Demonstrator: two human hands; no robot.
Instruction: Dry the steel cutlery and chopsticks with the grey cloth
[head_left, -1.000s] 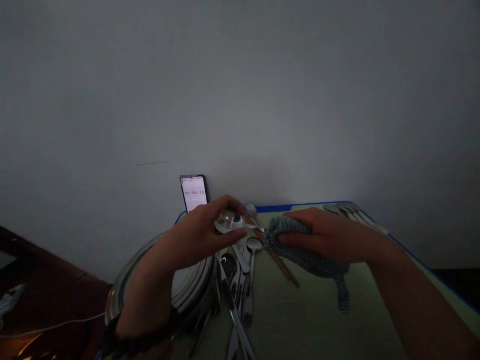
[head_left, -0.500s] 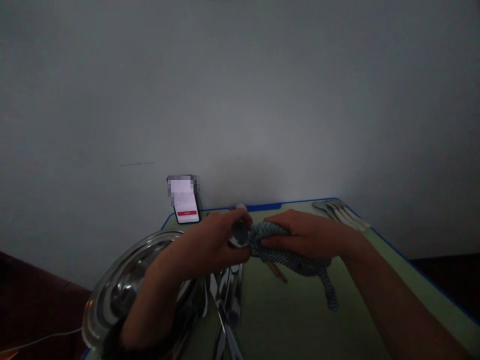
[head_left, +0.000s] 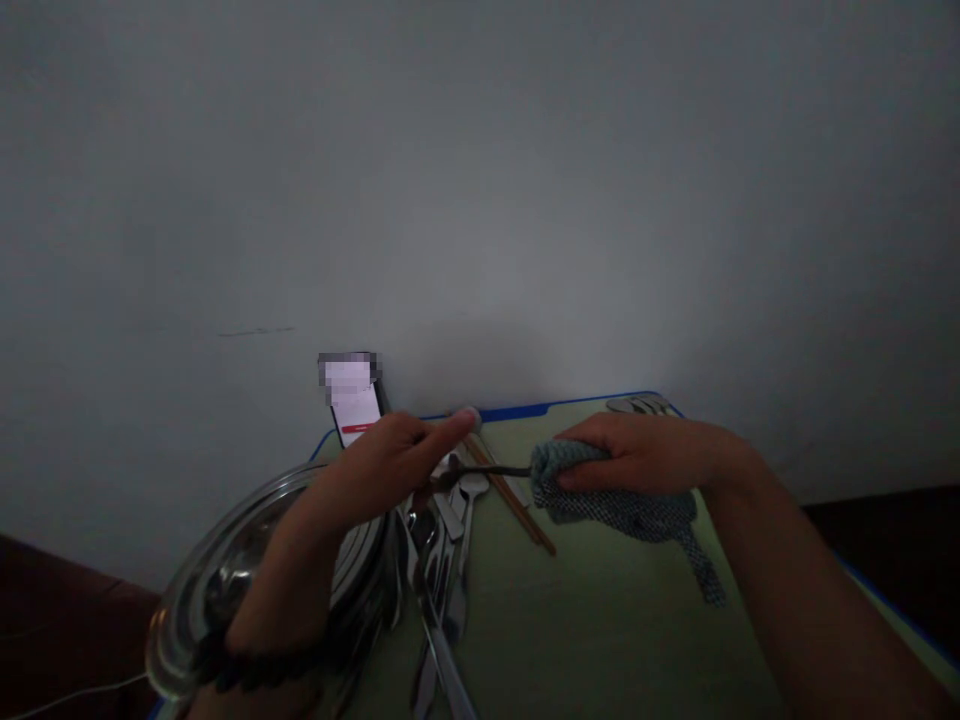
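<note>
My left hand (head_left: 375,475) is closed on one end of a metal spoon (head_left: 496,470), its thumb stretched along the top. The bowl end is mostly hidden by the fingers. The spoon's thin handle runs level to the right into a folded grey-green checked cloth (head_left: 622,512). Around that cloth my right hand (head_left: 637,455) is closed, pinching it over the handle's far end, and a loose corner of it dangles. Beneath and between the hands lie brown chopsticks (head_left: 521,512) and a heap of metal cutlery (head_left: 442,600).
A large shiny metal basin (head_left: 176,610) stands at the left, under my left forearm. A lit phone (head_left: 356,412) leans on the wall behind the green, blue-edged table (head_left: 585,620). Several pieces of cutlery (head_left: 637,404) lie at the far right corner, partly behind my right hand.
My hands have drawn apart, exposing the spoon's handle between them. The spoon's bowl, which faced me, has turned and is now mostly hidden. The view has shifted slightly right.
</note>
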